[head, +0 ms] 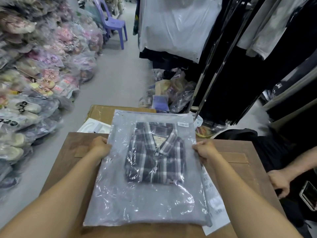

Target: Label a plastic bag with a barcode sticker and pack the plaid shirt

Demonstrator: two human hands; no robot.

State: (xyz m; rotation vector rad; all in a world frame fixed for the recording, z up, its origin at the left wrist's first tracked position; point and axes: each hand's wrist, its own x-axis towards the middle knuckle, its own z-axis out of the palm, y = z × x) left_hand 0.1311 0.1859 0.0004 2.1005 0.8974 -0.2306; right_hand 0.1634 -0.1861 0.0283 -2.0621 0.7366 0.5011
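Observation:
A clear plastic bag (145, 200) lies flat on the brown table (68, 152), its far end hanging past the table's far edge. Inside it sits the folded dark plaid shirt (155, 160), collar toward the far end. A small white barcode sticker (183, 124) is stuck near the bag's far right corner. My left hand (100, 146) grips the bag's left edge and my right hand (205, 150) grips its right edge, both about level with the shirt's collar.
A sheet of barcode stickers (216, 210) pokes out under the bag's right side. A cardboard box (101, 112) stands beyond the table. Another person's hand (279, 182) and a phone (309, 194) are at the right. Bagged goods line the left; hanging clothes stand at the right.

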